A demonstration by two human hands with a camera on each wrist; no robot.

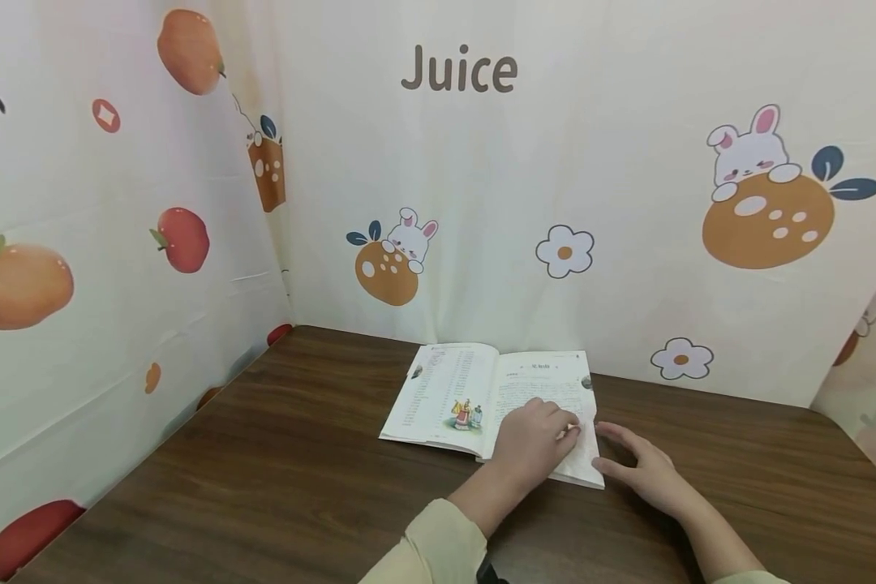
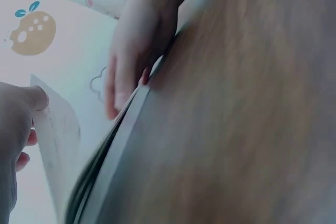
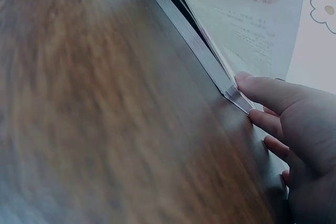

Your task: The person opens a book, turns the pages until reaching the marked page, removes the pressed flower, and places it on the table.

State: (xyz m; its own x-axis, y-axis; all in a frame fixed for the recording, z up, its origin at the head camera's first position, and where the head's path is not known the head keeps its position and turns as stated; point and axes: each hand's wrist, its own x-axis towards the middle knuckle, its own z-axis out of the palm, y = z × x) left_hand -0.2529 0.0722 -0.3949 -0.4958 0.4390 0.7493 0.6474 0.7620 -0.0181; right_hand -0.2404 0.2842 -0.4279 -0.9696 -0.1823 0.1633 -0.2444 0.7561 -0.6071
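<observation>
An open book (image 1: pixel 438 389) lies on the table, with printed text and a small coloured drawing on its left page. My left hand (image 1: pixel 533 438) is over the right half, pinching a raised page (image 2: pixel 58 124) between thumb and fingers. In the left wrist view, the left hand (image 2: pixel 13 129) is at the left border with its thumb on that sheet. My right hand (image 1: pixel 646 470) is at the book's right edge. Up close in the right wrist view, the right hand (image 3: pixel 304 124) grips the corner of the page stack (image 3: pixel 210 66), thumb on top and index finger below.
The dark wooden table (image 1: pixel 263 454) extends to both sides of the book. A pale curtain (image 1: pixel 482 186) printed with fruit, rabbits and flowers hangs behind the table's back edge, and another covers the left side.
</observation>
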